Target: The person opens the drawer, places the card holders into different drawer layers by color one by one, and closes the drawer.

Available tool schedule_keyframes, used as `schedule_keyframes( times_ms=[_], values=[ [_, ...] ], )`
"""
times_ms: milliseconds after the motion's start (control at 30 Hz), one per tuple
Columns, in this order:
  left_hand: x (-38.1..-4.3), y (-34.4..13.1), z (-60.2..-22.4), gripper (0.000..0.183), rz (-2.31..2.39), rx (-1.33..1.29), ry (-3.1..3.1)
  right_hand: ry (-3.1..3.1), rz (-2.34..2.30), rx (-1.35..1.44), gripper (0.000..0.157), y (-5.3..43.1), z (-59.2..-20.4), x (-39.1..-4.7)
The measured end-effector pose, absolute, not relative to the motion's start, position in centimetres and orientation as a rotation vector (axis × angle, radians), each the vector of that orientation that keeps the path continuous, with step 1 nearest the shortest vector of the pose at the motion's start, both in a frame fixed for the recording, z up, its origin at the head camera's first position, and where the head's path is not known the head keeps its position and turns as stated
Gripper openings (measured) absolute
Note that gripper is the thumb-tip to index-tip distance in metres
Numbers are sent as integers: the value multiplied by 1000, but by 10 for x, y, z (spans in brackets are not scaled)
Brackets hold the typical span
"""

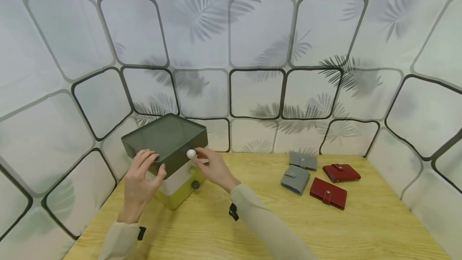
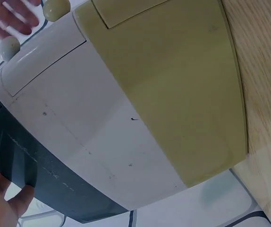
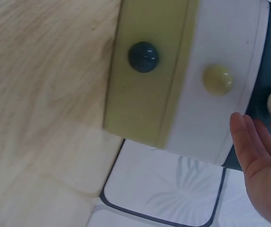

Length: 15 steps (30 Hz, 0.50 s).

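Note:
A small drawer cabinet stands at the table's left, with a dark green top tier (image 1: 180, 157), a white middle tier (image 2: 79, 113) and a yellow-green bottom tier (image 2: 173, 85). My right hand (image 1: 214, 169) is at the front, pinching the white knob (image 1: 191, 153) of the dark green tier between thumb and fingers. With fingers on the top rim and thumb lower at the near corner, my left hand (image 1: 140, 179) rests against the dark green tier. Below the white knob are a yellow knob (image 3: 217, 79) and a dark green knob (image 3: 143, 56).
On the wooden table (image 1: 245, 196), to the right, lie two grey wallets (image 1: 296, 179) and two red wallets (image 1: 328, 193), all with snap straps. Patterned cloth walls (image 1: 256, 91) enclose the back and both sides, close behind the cabinet.

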<state>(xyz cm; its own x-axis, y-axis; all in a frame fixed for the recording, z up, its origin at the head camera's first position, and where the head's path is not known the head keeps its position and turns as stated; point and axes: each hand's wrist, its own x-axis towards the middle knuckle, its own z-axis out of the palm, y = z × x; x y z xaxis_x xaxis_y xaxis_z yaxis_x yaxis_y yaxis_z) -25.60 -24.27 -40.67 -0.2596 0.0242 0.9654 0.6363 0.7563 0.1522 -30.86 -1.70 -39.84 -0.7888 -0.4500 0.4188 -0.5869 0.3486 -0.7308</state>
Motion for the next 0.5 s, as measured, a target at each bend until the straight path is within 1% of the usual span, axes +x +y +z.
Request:
schedule_keyframes(
  times_ms=[233, 500],
  values=[
    [-252, -242, -403, 38, -553, -522, -1791, -2516, 1315, 904, 23, -12, -419, -314],
    [-250, -242, -404, 38, -537, -542, -1794, -2538, 1308, 867, 26, -21, -432, -310]
  ],
)
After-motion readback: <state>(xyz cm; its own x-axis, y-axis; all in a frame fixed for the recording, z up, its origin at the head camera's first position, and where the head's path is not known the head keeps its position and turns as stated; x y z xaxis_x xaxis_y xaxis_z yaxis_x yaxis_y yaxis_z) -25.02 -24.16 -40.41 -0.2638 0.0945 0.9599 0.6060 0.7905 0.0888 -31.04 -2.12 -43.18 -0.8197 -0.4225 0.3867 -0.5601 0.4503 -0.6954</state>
